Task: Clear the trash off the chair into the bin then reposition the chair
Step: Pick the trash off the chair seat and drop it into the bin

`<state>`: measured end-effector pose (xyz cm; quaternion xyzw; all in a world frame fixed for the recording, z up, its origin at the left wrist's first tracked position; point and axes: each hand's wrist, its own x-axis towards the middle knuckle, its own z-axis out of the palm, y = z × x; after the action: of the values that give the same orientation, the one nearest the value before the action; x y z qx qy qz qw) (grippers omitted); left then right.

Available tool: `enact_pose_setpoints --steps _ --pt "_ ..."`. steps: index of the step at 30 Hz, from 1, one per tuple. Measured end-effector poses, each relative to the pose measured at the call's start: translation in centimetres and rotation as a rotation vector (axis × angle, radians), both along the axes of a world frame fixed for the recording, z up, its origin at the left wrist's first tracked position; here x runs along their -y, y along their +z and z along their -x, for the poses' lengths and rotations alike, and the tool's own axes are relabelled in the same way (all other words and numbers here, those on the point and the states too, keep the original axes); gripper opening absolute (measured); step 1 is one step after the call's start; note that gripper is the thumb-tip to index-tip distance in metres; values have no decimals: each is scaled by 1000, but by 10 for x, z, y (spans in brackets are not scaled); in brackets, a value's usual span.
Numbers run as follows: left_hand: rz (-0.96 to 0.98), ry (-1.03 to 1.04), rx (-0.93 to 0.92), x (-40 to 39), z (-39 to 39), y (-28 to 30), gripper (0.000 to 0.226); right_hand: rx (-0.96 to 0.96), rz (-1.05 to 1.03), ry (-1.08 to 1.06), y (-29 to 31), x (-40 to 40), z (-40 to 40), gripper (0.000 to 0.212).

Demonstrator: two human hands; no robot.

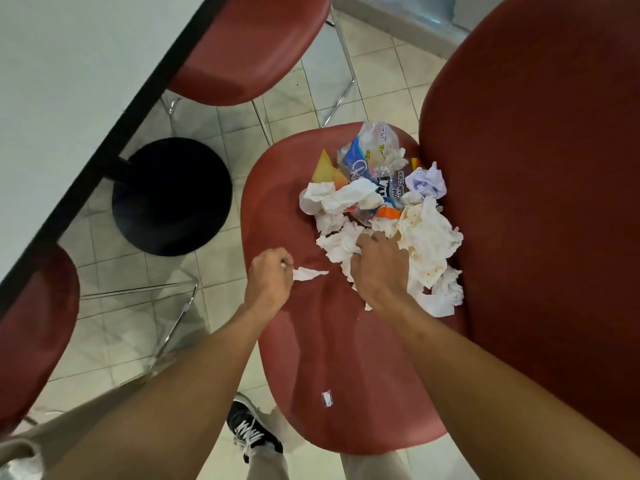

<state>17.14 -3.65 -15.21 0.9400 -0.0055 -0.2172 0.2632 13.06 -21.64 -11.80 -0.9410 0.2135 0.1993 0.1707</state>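
A red chair (332,358) fills the middle of the view, its seat under both bare arms and its tall back rising at the right. The trash (381,216) lies heaped on the far part of the seat, pressed up against the back: crumpled white napkins, a stained paper, a clear wrapper with blue print, a yellow scrap and an orange one. The left hand (268,282) hovers over the seat's left edge with its fingers curled, pinching a torn strip of tissue (308,273) that trails out to the right along the seat. The right hand (379,268) is sunk into the near side of the heap, fingers bent down around a wad of napkins (341,245); the fingertips are buried in the paper, so how tightly they close cannot be told. A small white scrap (326,399) lies alone on the near part of the seat, well apart from the heap. Left of the chair stands a round black base (173,199) on the tiled floor (114,341), under a white table (52,81) with a dark edge. Two more red chairs flank that table, one beyond (249,46) and one nearer at the left edge (31,334), both on chrome legs. A black shoe (252,431) with white laces shows on the floor below the seat. No bin can be made out for certain.
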Motion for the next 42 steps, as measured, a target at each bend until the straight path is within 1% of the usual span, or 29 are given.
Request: enact_pose_setpoints --steps 6,10,15,18,20,24,26,29,31,33,36,42 --pt "45 7 26 -25 35 52 18 58 -2 -27 49 -29 26 28" --pt "35 46 29 -48 58 80 16 55 -34 0 80 -55 45 29" --pt "31 120 46 -93 94 112 19 89 -54 36 113 -103 73 31" --pt "-11 184 49 -122 117 130 16 114 -69 45 125 -132 89 31" --pt "-5 197 55 -145 133 138 13 121 -75 67 131 -153 100 30" --pt "-14 302 17 -196 157 151 15 137 -69 135 138 -192 119 29" --pt "-18 338 26 -221 166 154 14 143 -75 159 139 -211 127 27" --pt "-16 399 26 -256 180 157 12 151 -92 189 143 -239 134 32" --pt "4 447 38 -283 190 159 16 150 -98 228 145 -265 138 34" --pt "15 485 62 -304 197 160 19 136 -96 257 144 -287 140 32" --pt "0 570 65 -339 210 160 18 120 -122 323 142 -328 142 31" --pt "32 687 76 -400 236 155 14 90 -175 411 143 -404 148 34"
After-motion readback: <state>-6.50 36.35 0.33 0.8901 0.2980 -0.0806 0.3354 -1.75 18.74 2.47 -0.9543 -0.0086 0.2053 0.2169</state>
